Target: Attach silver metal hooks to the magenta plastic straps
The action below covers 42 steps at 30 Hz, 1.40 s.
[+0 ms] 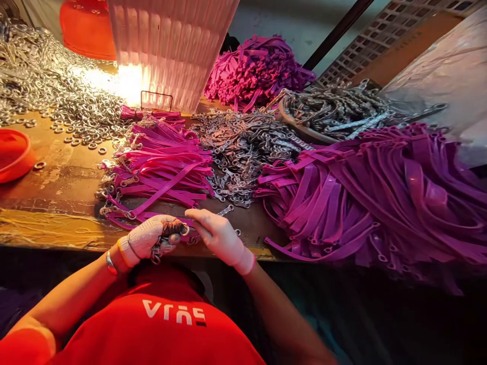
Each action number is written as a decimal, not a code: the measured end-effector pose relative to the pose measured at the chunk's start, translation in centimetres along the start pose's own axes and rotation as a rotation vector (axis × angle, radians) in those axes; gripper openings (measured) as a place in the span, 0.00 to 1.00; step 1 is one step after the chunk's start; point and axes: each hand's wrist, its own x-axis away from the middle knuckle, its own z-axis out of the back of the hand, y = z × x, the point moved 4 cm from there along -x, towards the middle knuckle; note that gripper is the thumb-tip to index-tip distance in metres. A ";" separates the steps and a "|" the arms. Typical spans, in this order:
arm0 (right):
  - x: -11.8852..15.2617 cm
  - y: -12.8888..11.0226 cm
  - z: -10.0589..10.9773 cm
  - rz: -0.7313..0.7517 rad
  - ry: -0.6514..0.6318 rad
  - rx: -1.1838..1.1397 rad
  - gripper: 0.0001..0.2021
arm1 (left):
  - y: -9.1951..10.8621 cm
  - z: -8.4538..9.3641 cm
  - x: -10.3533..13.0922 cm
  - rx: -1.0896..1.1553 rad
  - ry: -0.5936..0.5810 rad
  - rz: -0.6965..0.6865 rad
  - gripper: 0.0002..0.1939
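My left hand [158, 235], in a white glove with dark, worn fingertips, is closed around several metal rings [155, 254]. One ring [185, 229] sticks out at its thumb and forefinger. Close by on the right is my right hand [220, 238], in a white glove, its fingers stretched out flat towards the left fingertips. Nothing can be made out in its grasp. Beneath and beyond both hands lie purple straps [163, 172], many with metal links and rings at their left ends. A short metal link piece [226, 210] rests just past my right hand.
Loose rings [89, 114] are heaped at the back left, near a red bowl [14, 154]. Metal link pieces [243, 147] cover the middle, beside a full basin [300, 126]. Purple straps [361, 192] overhang the front edge at right. A translucent corrugated panel [167, 50] stands behind.
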 end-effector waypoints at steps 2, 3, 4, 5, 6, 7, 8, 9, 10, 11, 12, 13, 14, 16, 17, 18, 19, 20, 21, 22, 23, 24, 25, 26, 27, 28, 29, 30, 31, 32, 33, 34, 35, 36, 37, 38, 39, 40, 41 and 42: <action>0.6 -0.6 -0.6 0.052 -0.027 0.071 0.17 | 0.1 -0.2 0.2 -0.035 -0.005 0.032 0.14; 0.7 -0.9 -0.8 0.073 -0.040 0.098 0.18 | 0.2 -0.4 0.3 -0.063 -0.002 0.043 0.14; 0.9 -1.2 -0.9 0.090 -0.048 0.114 0.18 | 0.3 -0.5 0.4 -0.102 0.008 0.050 0.15; 0.9 -1.5 -1.1 0.105 -0.053 0.120 0.19 | 0.3 -0.5 0.4 -0.151 0.021 0.051 0.15; 1.0 -1.8 -1.3 0.117 -0.055 0.118 0.19 | 0.2 -0.5 0.4 -0.212 0.030 0.051 0.16; 1.1 -2.0 -1.5 0.125 -0.054 0.114 0.19 | 0.1 -0.5 0.4 -0.273 0.033 0.052 0.16; 1.3 -2.1 -1.7 0.127 -0.048 0.116 0.19 | -0.1 -0.5 0.3 -0.326 0.035 0.050 0.17; 1.5 -2.1 -1.9 0.121 -0.035 0.133 0.18 | -0.3 -0.4 0.3 -0.371 0.039 0.046 0.18; 1.7 -2.1 -2.0 0.102 -0.020 0.167 0.17 | -0.5 -0.3 0.3 -0.406 0.047 0.038 0.19; 2.0 -1.9 -2.2 0.072 -0.009 0.209 0.15 | -0.7 -0.1 0.5 -0.434 0.063 0.028 0.20; 2.3 -1.7 -2.2 0.037 -0.010 0.251 0.13 | -0.7 0.1 0.7 -0.459 0.084 0.014 0.20; 2.6 -1.6 -2.3 0.003 -0.027 0.279 0.13 | -0.7 0.2 0.9 -0.484 0.103 -0.003 0.21; 2.9 -1.4 -2.3 -0.025 -0.059 0.287 0.12 | -0.6 0.3 1.3 -0.513 0.110 -0.024 0.21; 3.3 -1.3 -2.3 -0.055 -0.149 0.253 0.13 | -0.2 0.1 2.0 -0.592 0.084 -0.068 0.20; 3.4 -1.3 -2.2 -0.060 -0.194 0.231 0.13 | 0.0 -0.1 2.4 -0.639 0.052 -0.082 0.19; 3.4 -1.4 -2.2 -0.062 -0.234 0.213 0.14 | 0.1 -0.4 2.6 -0.684 0.012 -0.085 0.18; 3.3 -1.6 -2.1 -0.059 -0.266 0.198 0.14 | 0.1 -0.6 2.8 -0.717 -0.028 -0.078 0.17; 3.2 -1.8 -2.0 -0.055 -0.286 0.184 0.14 | 0.1 -0.7 2.9 -0.727 -0.062 -0.068 0.16; 3.1 -2.0 -2.1 -0.051 -0.291 0.166 0.14 | -0.1 -0.9 2.8 -0.710 -0.080 -0.053 0.16; 3.0 -2.3 -2.1 -0.051 -0.275 0.144 0.15 | -0.3 -0.9 2.7 -0.661 -0.077 -0.035 0.16; 2.9 -2.5 -2.2 -0.059 -0.234 0.119 0.16 | -0.5 -0.8 2.4 -0.584 -0.055 -0.016 0.16; 2.8 -2.7 -2.4 -0.078 -0.173 0.087 0.16 | -0.8 -0.7 2.1 -0.485 -0.018 -0.006 0.17; 2.7 -2.8 -2.6 -0.106 -0.103 0.045 0.16 | -1.1 -0.6 1.7 -0.372 0.029 -0.008 0.17; 2.7 -2.7 -2.9 -0.140 -0.031 -0.004 0.16 | -1.3 -0.5 1.3 -0.260 0.080 -0.019 0.17; 2.8 -2.6 -3.1 -0.177 0.033 -0.052 0.15 | -1.3 -0.4 0.9 -0.163 0.125 -0.041 0.17; 2.8 -2.3 -3.3 -0.213 0.084 -0.090 0.14 | -1.2 -0.4 0.5 -0.103 0.152 -0.066 0.16; 2.8 -1.9 -3.4 -0.243 0.123 -0.111 0.13 | -0.8 -0.3 0.2 -0.099 0.161 -0.083 0.15; 2.8 -1.5 -3.4 -0.264 0.163 -0.109 0.13 | -0.2 -0.2 -0.2 -0.158 0.162 -0.098 0.15; 2.8 -1.0 -3.2 -0.280 0.207 -0.088 0.12 | 0.8 -0.1 -0.7 -0.275 0.166 -0.125 0.15; 2.7 -0.6 -2.8 -0.295 0.251 -0.064 0.13 | 2.3 0.2 -1.2 -0.430 0.188 -0.185 0.15; 2.7 -0.1 -2.4 -0.310 0.296 -0.051 0.13 | 4.2 0.5 -1.7 -0.605 0.231 -0.283 0.15; 2.6 0.3 -2.1 -0.324 0.335 -0.052 0.14 | 6.4 0.7 -2.3 -0.787 0.307 -0.411 0.15; 2.6 0.7 -1.8 -0.339 0.357 -0.064 0.14 | 8.8 0.9 -3.0 -0.943 0.400 -0.563 0.14; 2.5 0.9 -1.8 -0.353 0.360 -0.079 0.15 | 11.0 1.0 -3.9 -1.090 0.467 -0.670 0.14; 2.4 1.1 -1.9 -0.366 0.344 -0.093 0.15 | 13.0 1.0 -5.1 -1.220 0.553 -0.733 0.14; 2.4 1.1 -2.0 -0.376 0.319 -0.100 0.16 | 14.6 1.0 -6.5 -1.351 0.604 -0.730 0.15; 2.3 1.1 -2.3 -0.387 0.288 -0.102 0.17 | 15.8 0.9 -8.1 -1.476 0.625 -0.663 0.14; 2.3 1.0 -2.5 -0.398 0.260 -0.102 0.17 | 16.5 0.7 -9.7 -1.567 0.600 -0.579 0.13; 2.2 1.0 -2.6 -0.406 0.243 -0.099 0.18 | 16.9 0.4 -11.1 -1.603 0.579 -0.533 0.12; 2.2 0.9 -2.6 -0.411 0.234 -0.095 0.19 | 17.0 0.1 -12.1 -1.623 0.556 -0.492 0.12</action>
